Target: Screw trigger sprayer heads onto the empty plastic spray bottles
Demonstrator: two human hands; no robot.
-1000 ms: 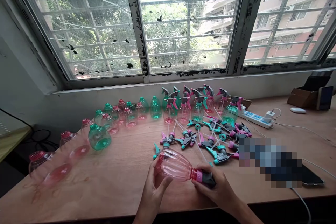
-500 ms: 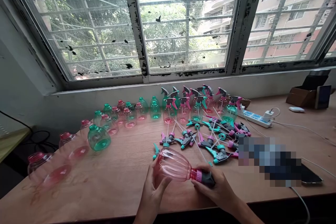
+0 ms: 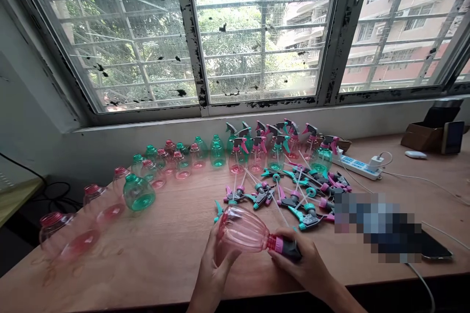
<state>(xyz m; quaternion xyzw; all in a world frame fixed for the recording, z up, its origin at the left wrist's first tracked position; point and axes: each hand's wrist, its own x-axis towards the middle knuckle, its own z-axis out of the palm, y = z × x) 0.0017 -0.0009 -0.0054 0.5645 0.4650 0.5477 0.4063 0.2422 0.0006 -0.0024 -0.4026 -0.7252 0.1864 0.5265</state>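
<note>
A clear pink spray bottle [image 3: 244, 229] lies sideways in the air over the front of the table, its neck pointing right. My left hand [image 3: 216, 266] is wrapped round its base end. At the neck, my right hand [image 3: 304, 259] grips the black and pink spray head [image 3: 286, 247], whose trigger is hidden by the fingers. Just beyond the bottle lies a pile of loose trigger sprayers [image 3: 262, 195] in black, pink and teal, with thin white tubes.
Open-topped pink and green bottles, such as a green one [image 3: 138, 193], stand along the left and back. Bottles with spray heads [image 3: 257, 156] stand by the window wall. At right are a power strip [image 3: 358, 165], a phone [image 3: 435, 245], cables and a brown box [image 3: 422, 136].
Almost nothing differs. Both hands keep the same hold on the pink bottle and its spray head, and the view has shifted very slightly.
</note>
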